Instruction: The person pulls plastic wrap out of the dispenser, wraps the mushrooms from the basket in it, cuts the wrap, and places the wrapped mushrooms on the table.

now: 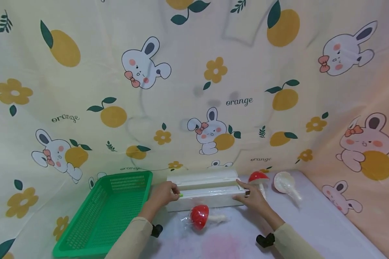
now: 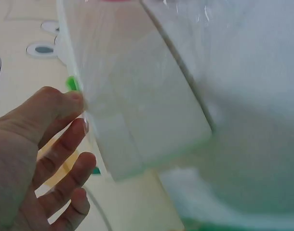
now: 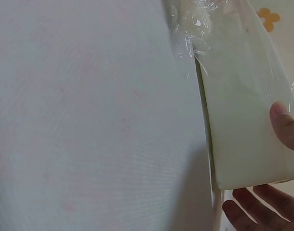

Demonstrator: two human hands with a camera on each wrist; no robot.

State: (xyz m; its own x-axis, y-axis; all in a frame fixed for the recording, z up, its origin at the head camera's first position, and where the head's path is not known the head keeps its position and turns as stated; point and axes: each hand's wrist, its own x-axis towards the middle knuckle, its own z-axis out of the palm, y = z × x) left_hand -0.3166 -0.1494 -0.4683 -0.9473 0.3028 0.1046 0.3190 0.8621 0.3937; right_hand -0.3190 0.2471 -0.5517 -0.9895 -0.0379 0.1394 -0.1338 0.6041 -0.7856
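Note:
A long white cling film box (image 1: 204,203) stands with its lid raised, and clear film drapes over its front face. My left hand (image 1: 164,194) is at the left end, its thumb and index finger pinching at the top edge beside a small green cutter slider (image 2: 72,83). The other left fingers are loosely bent in the left wrist view. With my right hand (image 1: 254,197) I grip the right end, thumb on the front face and fingers around the end. A red-capped toy mushroom (image 1: 199,217) lies on its side in front of the box, with clear film around it.
A green perforated plastic basket (image 1: 81,216) stands at the left. Behind my right hand is another red-capped mushroom (image 1: 258,177); a film-wrapped mushroom (image 1: 286,184) with a pale underside lies farther right. A printed cloth (image 1: 194,72) hangs close behind the white table (image 1: 327,233).

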